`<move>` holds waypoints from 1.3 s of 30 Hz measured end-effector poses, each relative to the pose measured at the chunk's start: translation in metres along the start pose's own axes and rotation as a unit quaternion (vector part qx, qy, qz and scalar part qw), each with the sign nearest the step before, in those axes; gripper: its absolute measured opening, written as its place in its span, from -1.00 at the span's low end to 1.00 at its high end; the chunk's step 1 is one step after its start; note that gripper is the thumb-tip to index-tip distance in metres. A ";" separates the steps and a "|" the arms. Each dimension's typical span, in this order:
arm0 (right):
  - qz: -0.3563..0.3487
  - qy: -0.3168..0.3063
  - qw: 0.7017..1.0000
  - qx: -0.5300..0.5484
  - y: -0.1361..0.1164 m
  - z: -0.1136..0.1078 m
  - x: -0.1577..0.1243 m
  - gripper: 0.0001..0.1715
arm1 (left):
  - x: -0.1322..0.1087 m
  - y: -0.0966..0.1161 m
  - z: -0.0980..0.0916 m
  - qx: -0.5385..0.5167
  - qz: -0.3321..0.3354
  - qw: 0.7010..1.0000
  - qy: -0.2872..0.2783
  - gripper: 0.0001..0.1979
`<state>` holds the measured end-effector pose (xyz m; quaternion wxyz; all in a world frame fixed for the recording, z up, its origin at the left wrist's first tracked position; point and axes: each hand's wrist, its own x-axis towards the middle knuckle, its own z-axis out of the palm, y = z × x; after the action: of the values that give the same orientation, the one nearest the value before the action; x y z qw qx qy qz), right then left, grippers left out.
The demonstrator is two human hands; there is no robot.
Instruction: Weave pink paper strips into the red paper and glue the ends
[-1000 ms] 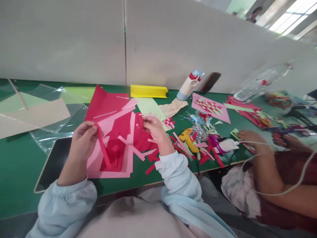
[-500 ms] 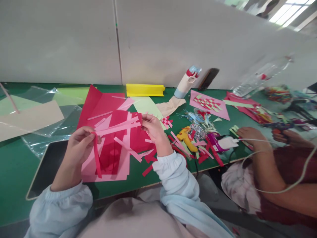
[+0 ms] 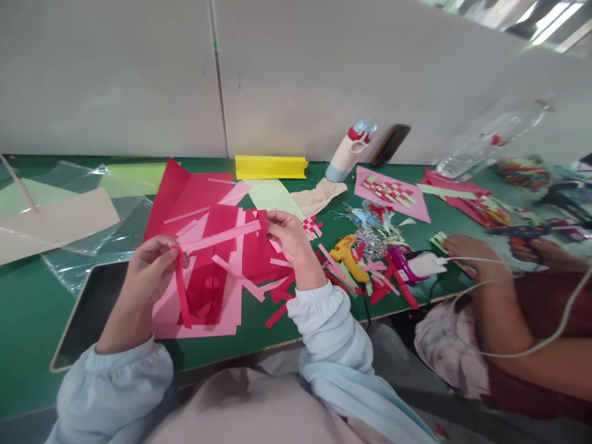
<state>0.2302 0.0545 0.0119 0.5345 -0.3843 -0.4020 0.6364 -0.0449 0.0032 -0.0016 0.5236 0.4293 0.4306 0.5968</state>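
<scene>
My left hand [image 3: 150, 262] is closed in a pinch on paper strips. A red paper strip [image 3: 181, 290] hangs down from its fingers, and a pink paper strip [image 3: 222, 235] reaches from them toward the right. My right hand [image 3: 287, 237] pinches the edge of a small red paper piece [image 3: 263, 223], beside the pink strip's free end. Whether that red piece joins the strips in my left hand cannot be made out. Underneath lie red paper [image 3: 203, 299] and a pink sheet [image 3: 231, 308], with loose pink strips [image 3: 238, 277] across them.
A tablet [image 3: 87, 314] lies left of the sheets. To the right are a yellow glue gun [image 3: 349, 258], paper scraps [image 3: 379, 280], a purple device [image 3: 401, 264] and a white cable [image 3: 467, 260]. A bottle [image 3: 349, 151] stands behind; a co-worker's hand [image 3: 472, 253] works at right.
Two pink strips were fanned apart between my hands; now one shows there. My right hand has shifted slightly right, and the red piece in it stands more upright. My left hand stays put.
</scene>
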 end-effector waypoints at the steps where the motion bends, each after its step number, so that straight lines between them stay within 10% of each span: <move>1: -0.001 0.000 1.000 -0.001 0.000 0.000 0.000 -0.65 | 0.000 0.000 0.000 -0.001 0.001 1.000 -0.002 -0.78; 39: -0.027 0.003 0.994 -0.107 0.010 -0.005 0.009 -0.71 | -0.001 0.000 -0.006 -0.015 0.025 0.998 -0.054 -0.80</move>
<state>0.2300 0.0629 0.0000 0.5088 -0.4300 -0.4763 0.5739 -0.0500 0.0015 -0.0034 0.5379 0.4637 0.3817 0.5916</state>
